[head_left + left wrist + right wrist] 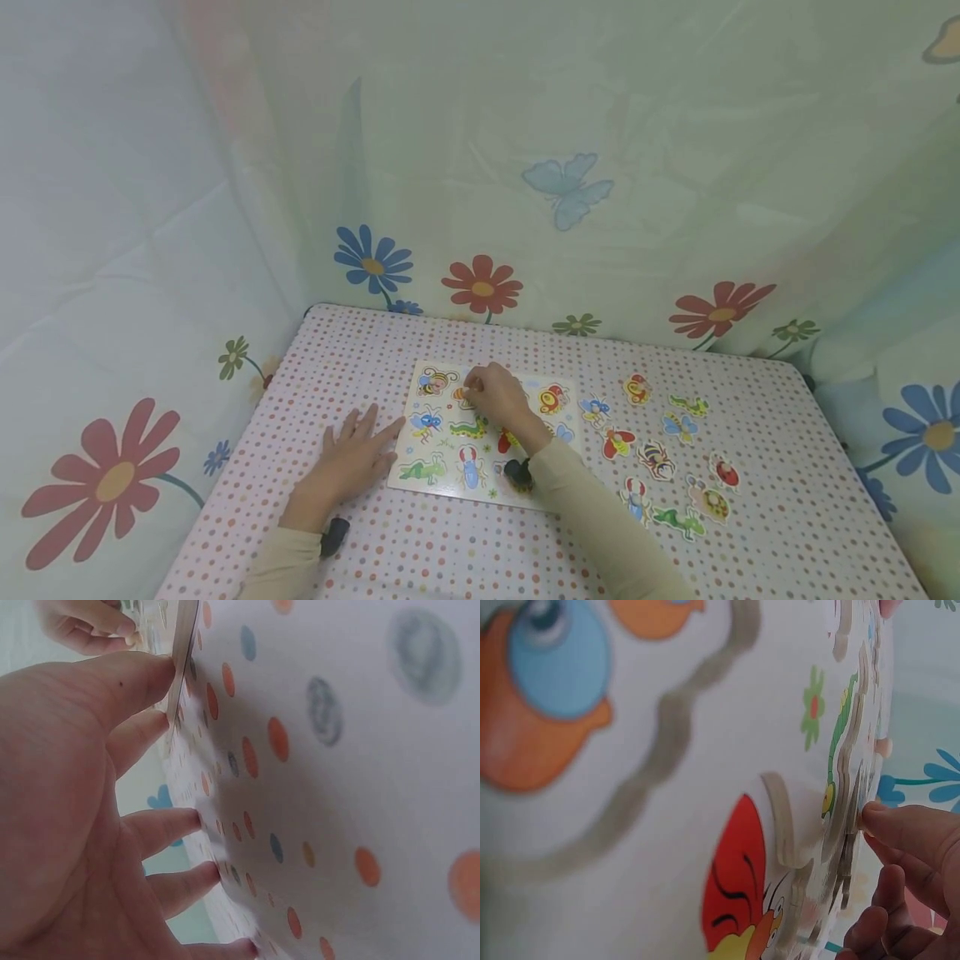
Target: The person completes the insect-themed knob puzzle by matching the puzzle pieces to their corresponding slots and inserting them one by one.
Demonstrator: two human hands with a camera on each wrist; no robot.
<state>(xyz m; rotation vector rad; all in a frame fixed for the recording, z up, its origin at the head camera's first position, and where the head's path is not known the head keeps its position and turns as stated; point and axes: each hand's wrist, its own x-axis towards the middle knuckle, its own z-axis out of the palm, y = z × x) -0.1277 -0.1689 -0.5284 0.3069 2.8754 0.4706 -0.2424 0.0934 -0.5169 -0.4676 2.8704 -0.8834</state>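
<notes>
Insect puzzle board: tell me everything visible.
The insect puzzle board is pale, thin and rectangular, wood-like at its edge, with colourful printed insects in shallow cut recesses. It lies flat on the dotted tabletop, slightly askew, left of the loose pieces. The left grip touches its left edge; the right grip pinches a small knob over its far half.

The puzzle board (446, 454) showed a pale wooden edge and a smooth printed face. At its three o'clock, the insect pieces (657, 460) looked smoothly printed. The table cover (810, 517) looked smooth; at twelve o'clock, the backdrop (450, 150) resembled creased, matt cloth.
</notes>
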